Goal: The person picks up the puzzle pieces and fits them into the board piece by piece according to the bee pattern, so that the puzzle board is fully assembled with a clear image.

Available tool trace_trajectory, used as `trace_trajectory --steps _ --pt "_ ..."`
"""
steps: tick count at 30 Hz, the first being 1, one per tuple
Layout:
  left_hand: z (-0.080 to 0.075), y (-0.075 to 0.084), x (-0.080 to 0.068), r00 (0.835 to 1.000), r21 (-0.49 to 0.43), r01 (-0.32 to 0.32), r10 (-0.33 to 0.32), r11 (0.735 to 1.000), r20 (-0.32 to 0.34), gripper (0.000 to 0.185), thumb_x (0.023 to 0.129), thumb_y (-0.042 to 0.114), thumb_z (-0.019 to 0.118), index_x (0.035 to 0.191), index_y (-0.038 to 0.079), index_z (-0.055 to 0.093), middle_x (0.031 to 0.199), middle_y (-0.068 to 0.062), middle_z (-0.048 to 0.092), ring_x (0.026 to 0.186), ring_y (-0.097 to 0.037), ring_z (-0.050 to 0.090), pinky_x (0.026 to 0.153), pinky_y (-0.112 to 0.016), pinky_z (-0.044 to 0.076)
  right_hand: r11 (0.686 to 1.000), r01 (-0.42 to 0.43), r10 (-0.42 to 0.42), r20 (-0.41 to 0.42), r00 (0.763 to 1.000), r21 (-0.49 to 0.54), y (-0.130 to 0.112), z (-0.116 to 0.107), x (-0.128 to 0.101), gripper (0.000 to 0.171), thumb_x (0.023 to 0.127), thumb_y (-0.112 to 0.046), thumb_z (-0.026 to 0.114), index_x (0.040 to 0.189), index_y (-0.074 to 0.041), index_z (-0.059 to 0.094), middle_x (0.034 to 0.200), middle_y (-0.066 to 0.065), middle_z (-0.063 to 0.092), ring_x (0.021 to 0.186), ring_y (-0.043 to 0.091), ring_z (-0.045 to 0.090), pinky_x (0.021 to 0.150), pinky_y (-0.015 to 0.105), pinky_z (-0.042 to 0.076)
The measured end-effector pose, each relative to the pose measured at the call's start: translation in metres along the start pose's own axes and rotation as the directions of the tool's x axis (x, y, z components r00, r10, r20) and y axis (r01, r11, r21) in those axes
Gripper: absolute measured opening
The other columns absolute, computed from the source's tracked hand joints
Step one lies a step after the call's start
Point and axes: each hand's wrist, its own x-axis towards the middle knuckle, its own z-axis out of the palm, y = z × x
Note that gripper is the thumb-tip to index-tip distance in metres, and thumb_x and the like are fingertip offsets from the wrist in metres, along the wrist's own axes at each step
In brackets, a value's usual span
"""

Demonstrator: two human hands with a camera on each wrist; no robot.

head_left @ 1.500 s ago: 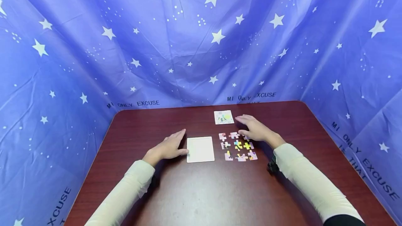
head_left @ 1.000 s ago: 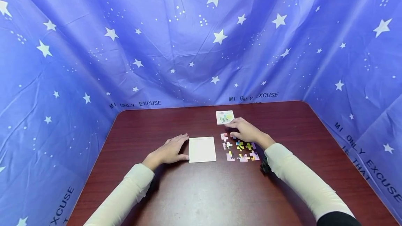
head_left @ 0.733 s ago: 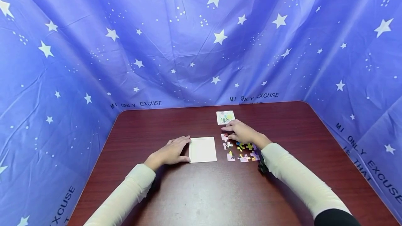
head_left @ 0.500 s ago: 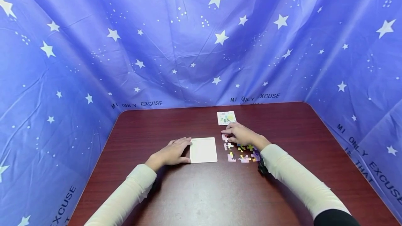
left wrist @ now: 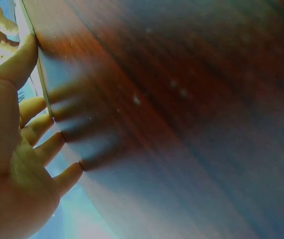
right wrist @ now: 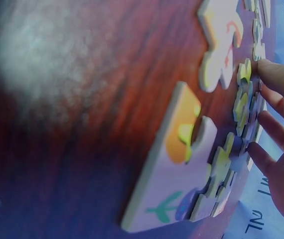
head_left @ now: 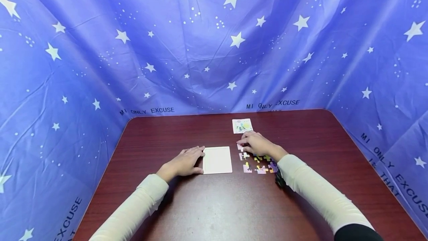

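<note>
My left hand (head_left: 182, 162) lies at the left edge of a white square board (head_left: 217, 161), fingers spread and thumb by its near corner. In the left wrist view the fingertips reach the board's thin edge. My right hand (head_left: 259, 144) is over the far row of jigsaw pieces, its thumb and index finger pinching the pink far-left puzzle piece (head_left: 239, 147). The hand hides other pieces of that row. Nearer me lie several more puzzle pieces (head_left: 247, 167), pink with yellow parts; one with an orange patch, a large puzzle piece (right wrist: 157, 184), is close in the right wrist view.
A small picture card (head_left: 242, 125) lies beyond the right hand, near the back of the dark red-brown table (head_left: 207, 203). Blue curtains (head_left: 187, 40) with white stars surround the table on the back and both sides.
My right hand has moved left and toward me from beside the card, down to the far-left puzzle piece. My left hand has stayed at the board's edge, shifting slightly.
</note>
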Motion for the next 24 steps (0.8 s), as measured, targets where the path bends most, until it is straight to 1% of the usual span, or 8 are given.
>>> trace_trajectory --steps 6,9,15,20,24 --pt "0.0007 0.0000 0.0001 1.000 -0.003 0.011 -0.011 1.000 0.019 0.068 0.090 0.049 0.072 0.142 0.009 0.052 0.165 -0.011 0.035 0.152 -0.035 0.035 0.117 -0.061 0.033 1.000 0.003 -0.003 -0.024 1.000 0.013 0.0007 0.0023 -0.0011 0.033 0.094 -0.021 0.071 0.127 -0.015 0.073 0.109 0.001 0.067 0.107 0.025 0.061 0.088 0.048 0.048" --pt "0.0013 -0.0006 -0.0005 1.000 -0.007 0.014 -0.014 1.000 0.026 0.071 0.090 0.051 0.072 0.143 0.010 0.051 0.166 -0.011 0.034 0.153 -0.034 0.033 0.117 -0.062 0.032 1.000 0.006 -0.006 -0.019 1.000 0.015 0.0007 0.0024 -0.0009 0.034 0.095 -0.021 0.071 0.128 -0.015 0.073 0.109 0.001 0.066 0.107 0.025 0.061 0.088 0.046 0.047" --pt "0.0036 -0.0030 0.0002 1.000 -0.010 0.012 -0.012 1.000 0.025 0.074 0.089 0.054 0.072 0.144 0.010 0.050 0.166 -0.010 0.033 0.154 -0.034 0.031 0.117 -0.062 0.032 1.000 0.003 -0.003 -0.002 1.000 0.018 -0.0002 -0.0010 0.0002 0.034 0.095 -0.020 0.070 0.128 -0.014 0.072 0.109 0.002 0.067 0.109 0.027 0.060 0.091 0.049 0.047" --pt "0.0025 -0.0026 0.0007 1.000 -0.005 0.016 -0.015 1.000 0.025 0.073 0.089 0.054 0.071 0.144 0.010 0.051 0.166 -0.010 0.033 0.154 -0.034 0.032 0.117 -0.062 0.032 0.999 0.004 -0.004 -0.014 1.000 0.035 -0.0013 -0.0006 0.0022 0.033 0.094 -0.019 0.070 0.126 -0.014 0.073 0.108 0.002 0.067 0.109 0.026 0.060 0.091 0.049 0.048" --pt "0.0009 -0.0010 0.0003 1.000 -0.004 0.017 -0.017 1.000 0.026 0.073 0.089 0.054 0.072 0.143 0.010 0.051 0.166 -0.010 0.033 0.153 -0.034 0.032 0.117 -0.062 0.032 0.999 0.024 -0.023 -0.034 0.999 0.037 -0.0040 0.0030 0.0043 0.031 0.094 -0.020 0.071 0.124 -0.014 0.075 0.108 0.002 0.068 0.110 0.027 0.060 0.093 0.049 0.048"
